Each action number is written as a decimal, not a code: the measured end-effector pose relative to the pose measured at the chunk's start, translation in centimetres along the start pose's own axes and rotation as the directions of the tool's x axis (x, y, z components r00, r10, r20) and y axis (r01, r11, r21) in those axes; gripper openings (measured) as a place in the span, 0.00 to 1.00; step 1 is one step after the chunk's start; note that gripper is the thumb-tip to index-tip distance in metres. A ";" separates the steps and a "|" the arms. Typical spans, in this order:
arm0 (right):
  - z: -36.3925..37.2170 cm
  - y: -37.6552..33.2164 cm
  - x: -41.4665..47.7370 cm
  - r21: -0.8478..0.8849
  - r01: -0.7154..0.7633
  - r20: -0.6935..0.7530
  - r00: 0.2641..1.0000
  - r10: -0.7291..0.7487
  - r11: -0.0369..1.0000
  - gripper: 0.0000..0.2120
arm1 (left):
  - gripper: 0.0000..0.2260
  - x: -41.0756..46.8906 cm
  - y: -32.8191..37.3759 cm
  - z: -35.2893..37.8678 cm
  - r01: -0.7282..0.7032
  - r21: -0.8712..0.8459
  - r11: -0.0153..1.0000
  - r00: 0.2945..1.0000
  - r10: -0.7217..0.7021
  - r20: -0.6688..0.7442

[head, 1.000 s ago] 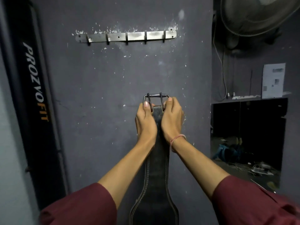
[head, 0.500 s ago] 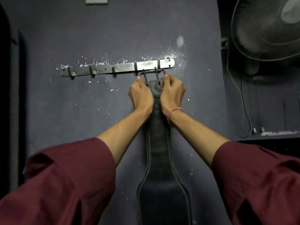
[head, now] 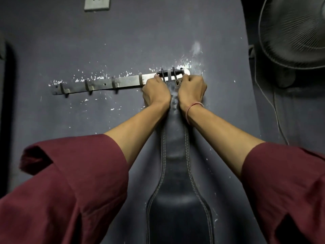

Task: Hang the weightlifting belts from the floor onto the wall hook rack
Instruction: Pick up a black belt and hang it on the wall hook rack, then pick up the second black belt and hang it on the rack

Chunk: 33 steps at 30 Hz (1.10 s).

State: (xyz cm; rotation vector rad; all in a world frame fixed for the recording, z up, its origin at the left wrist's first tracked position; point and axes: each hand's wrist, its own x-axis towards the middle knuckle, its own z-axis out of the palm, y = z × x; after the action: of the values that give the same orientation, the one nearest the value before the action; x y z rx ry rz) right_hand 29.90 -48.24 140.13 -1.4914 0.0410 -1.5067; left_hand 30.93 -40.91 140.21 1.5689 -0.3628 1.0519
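Up high, left hand [head: 155, 93] and right hand [head: 191, 92] grip the belt [head: 175, 155] at the hook rack [head: 126, 81]; a fan [head: 295, 32] sits right.

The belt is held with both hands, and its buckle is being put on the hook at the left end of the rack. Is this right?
Not quite. In the head view the left hand and the right hand do grip the belt, but its buckle is at the hook at the right end of the rack, not the left end.
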 end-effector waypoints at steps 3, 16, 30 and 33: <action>0.0 0.8 -1.0 0.017 0.027 -0.015 1.000 -0.027 0.999 0.23 | 0.24 -0.8 -0.8 0.3 -0.015 0.052 0.999 0.999 0.017 -0.032; -6.9 8.0 -17.0 -0.177 0.183 0.147 0.976 -0.158 0.967 0.14 | 0.12 -12.3 -12.9 -6.8 -0.128 -0.038 0.991 0.968 0.133 0.215; -13.4 10.4 -44.0 -0.259 -0.150 0.442 0.860 0.255 0.954 0.12 | 0.09 -32.1 -24.4 -22.6 0.116 0.011 0.993 0.881 -0.108 0.461; -16.2 11.8 -50.7 -0.266 -0.281 0.481 0.790 0.379 0.922 0.11 | 0.10 -38.9 -27.5 -25.6 0.225 0.054 0.973 0.832 -0.221 0.509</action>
State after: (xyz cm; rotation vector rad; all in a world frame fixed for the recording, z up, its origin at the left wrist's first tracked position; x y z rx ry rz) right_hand 12.52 -32.03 91.05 -1.8910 0.1111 -0.7910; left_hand 18.53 -21.49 91.32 1.8260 -0.5275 0.4342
